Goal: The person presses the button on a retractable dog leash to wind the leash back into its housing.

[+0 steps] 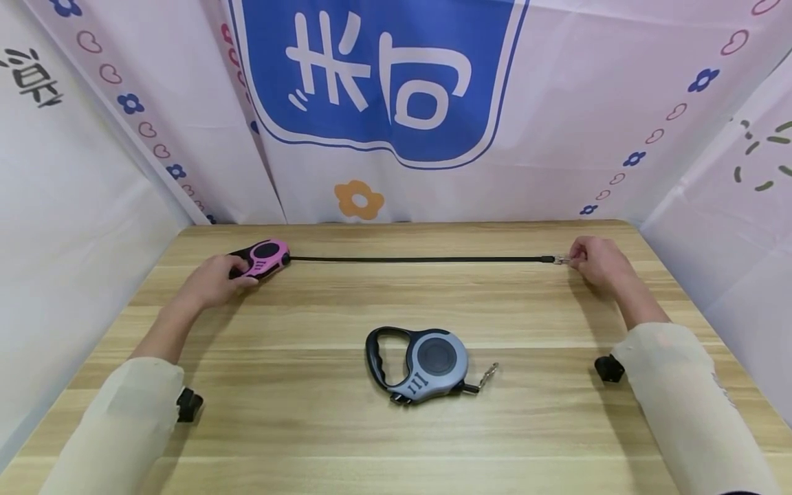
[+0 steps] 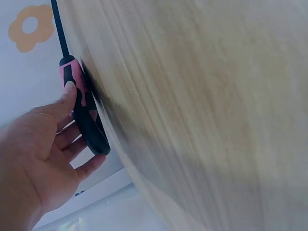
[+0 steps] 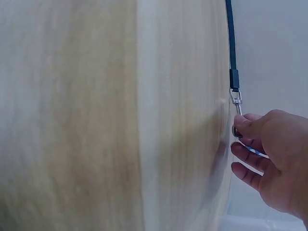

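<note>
While your left hand (image 1: 216, 282) grips the pink leash case (image 1: 273, 256) at the far left of the wooden table (image 1: 309, 440), your thumb lies along its near side and your fingers bend round the black handle, so that grasp is closed about it. From the case's black nozzle the black strap (image 1: 421, 260) runs straight and taut to the right, roughly parallel to the table's far edge. At its other end, your right hand (image 1: 599, 262) pinches the silver clip (image 1: 560, 260) between thumb and forefinger; the remaining fingers are loosely bent, spread a little and clear of the metal. You cannot tell from these views whether the pink case touches the wood. Nearer to you, between your arms and well apart from both hands, a grey leash case (image 1: 458, 375) lies flat, its black looped handle (image 1: 372, 354) to the left and its own small metal clip (image 1: 489, 375) angled out to the right. Behind the table hangs a white cloth (image 1: 563, 137) with a large blue sign (image 1: 377, 75) and an orange flower (image 1: 342, 194).
</note>
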`<move>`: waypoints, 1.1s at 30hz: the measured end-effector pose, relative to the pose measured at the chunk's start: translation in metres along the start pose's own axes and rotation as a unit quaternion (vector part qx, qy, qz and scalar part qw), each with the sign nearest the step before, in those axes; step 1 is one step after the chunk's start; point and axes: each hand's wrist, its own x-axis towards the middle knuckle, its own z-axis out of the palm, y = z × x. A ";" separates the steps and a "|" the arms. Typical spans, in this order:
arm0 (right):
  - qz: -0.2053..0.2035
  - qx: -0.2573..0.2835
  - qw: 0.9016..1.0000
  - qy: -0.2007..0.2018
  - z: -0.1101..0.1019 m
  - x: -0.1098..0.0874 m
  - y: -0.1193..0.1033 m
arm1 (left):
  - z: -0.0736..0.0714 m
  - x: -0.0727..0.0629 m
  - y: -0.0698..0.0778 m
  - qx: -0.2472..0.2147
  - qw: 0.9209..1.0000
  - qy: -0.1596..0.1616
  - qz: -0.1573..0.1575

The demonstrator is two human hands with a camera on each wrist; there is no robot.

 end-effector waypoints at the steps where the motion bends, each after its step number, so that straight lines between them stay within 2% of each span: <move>1: -0.001 0.002 1.000 0.002 0.000 0.000 0.000 | -0.001 0.000 0.001 -0.005 1.000 -0.001 0.001; 6: -0.006 0.008 1.000 0.011 0.000 -0.001 0.001 | -0.005 0.001 0.005 -0.028 1.000 0.009 0.008; 16: -0.024 0.012 0.999 0.031 -0.002 -0.001 -0.002 | -0.010 -0.001 0.010 -0.043 0.997 0.062 -0.003; 25: -0.029 0.016 0.999 0.037 -0.002 -0.002 -0.003 | -0.012 -0.005 0.017 -0.085 0.986 0.146 0.003; 33: -0.033 0.019 0.998 0.039 -0.003 -0.003 -0.001 | -0.018 -0.007 0.025 -0.117 0.980 0.160 -0.018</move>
